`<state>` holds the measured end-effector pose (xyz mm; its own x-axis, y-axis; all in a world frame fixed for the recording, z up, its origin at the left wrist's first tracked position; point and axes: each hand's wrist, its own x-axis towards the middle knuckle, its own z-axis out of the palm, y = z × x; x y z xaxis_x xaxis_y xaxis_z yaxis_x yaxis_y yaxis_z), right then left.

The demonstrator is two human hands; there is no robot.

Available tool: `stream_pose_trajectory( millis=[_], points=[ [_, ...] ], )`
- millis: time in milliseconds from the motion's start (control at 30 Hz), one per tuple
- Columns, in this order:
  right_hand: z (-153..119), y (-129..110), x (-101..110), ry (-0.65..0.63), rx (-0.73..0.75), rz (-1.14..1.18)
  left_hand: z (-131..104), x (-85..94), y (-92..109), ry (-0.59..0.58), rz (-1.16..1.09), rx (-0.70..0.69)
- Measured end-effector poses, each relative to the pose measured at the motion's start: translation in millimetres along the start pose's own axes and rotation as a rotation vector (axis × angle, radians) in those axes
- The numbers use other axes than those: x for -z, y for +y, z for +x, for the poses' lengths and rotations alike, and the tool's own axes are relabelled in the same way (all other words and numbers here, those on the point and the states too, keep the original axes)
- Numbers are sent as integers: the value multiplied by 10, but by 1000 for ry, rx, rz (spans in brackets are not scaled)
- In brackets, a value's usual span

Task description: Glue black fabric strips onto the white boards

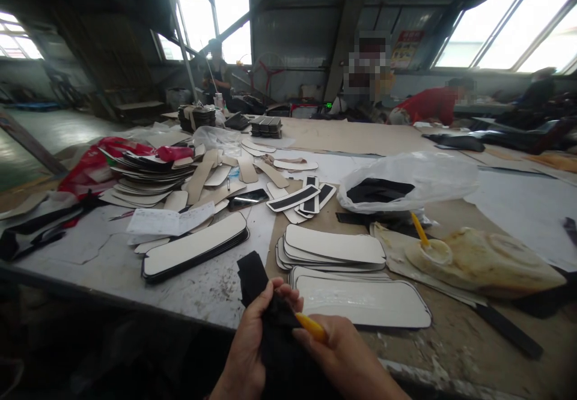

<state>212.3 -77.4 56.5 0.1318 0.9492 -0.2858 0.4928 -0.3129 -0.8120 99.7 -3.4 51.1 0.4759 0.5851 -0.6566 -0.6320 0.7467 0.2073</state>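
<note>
My left hand (255, 331) is closed around a folded strip of black fabric (253, 274), held just over the table's front edge. In my right hand (338, 343) is a yellow-handled tool (312, 327). Its working end meets the black fabric and is hidden, so its kind cannot be made out. Directly beyond my hands lies a stack of white panels with dark edges (360, 301), the top one partly shiny and wet-looking. Behind that is another stack of white panels (333, 244). To the left rests a third panel stack (193, 247).
A cut-open, stained plastic container (496, 262) with a yellow handle (420, 229) standing in it is at right. A clear bag (433, 178) holds black pieces. Left are a phone (249, 199), an open notebook (169, 223) and piled panels (148, 178). Several people work beyond.
</note>
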Motion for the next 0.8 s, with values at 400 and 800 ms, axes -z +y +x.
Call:
stream_pose_trajectory(
  millis=[400,800],
  points=[
    [-169,68,405,-135,13,-122,180,234,178,153,124,-95],
    [-178,47,969,-295,-26,-1,107,471,266,-119,365,87]
  ],
)
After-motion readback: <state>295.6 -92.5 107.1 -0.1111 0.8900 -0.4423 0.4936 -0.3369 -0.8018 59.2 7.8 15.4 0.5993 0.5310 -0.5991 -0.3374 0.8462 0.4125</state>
